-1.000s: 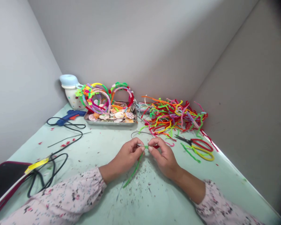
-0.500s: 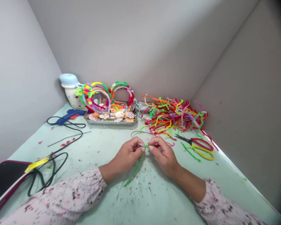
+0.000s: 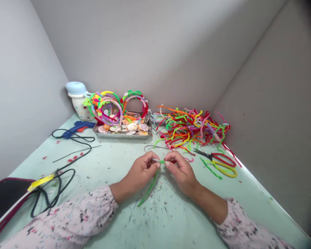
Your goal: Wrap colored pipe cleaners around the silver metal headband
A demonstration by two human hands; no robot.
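Note:
Fingertips of my left hand (image 3: 143, 171) pinch a thin grey metal headband (image 3: 155, 146), whose curve shows just beyond my hands. A green pipe cleaner (image 3: 149, 191) is wound round the band between both hands, and its loose end hangs down below my left fingers. Close beside, my right hand (image 3: 180, 171) is closed on the same band at the green wrapping, with a bit of red showing under its fingers. Parts of the band are hidden by my fingers.
Scissors (image 3: 224, 164) and green pipe-cleaner pieces lie right of my hands. Behind is a pipe-cleaner pile (image 3: 194, 128). A metal tray (image 3: 123, 136) holds shells and wrapped headbands. Leftward are a blue glue gun (image 3: 77, 128), black cord (image 3: 89, 150), a lidded cup (image 3: 80, 103) and a dark device (image 3: 7, 197).
The far curve of the headband has shifted very slightly to the left. Both hands keep the same grip and place.

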